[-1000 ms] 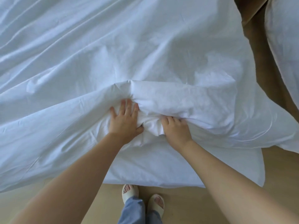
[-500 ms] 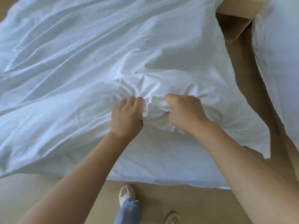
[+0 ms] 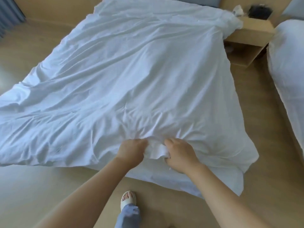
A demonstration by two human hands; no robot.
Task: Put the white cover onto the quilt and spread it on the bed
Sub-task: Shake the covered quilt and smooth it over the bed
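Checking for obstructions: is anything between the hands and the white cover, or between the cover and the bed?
Nothing visible. The left hand and right hand both grip a bunch of the white cover at its near edge; it already lies spread over the hidden bed.

A nightstand point(image 3: 251, 30) stands top right, a black object point(image 3: 259, 11) at its back. Right of it is a second bed point(image 3: 287, 71). A curtain point(image 3: 8, 14) hangs top left.

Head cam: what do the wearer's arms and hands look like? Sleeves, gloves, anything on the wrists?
Left hand and right hand are ungloved; no rings, watch or bands visible. Both forearms are bare to the frame edge, no sleeve in view. Below: light blue jeans and a pale open-toe slipper.
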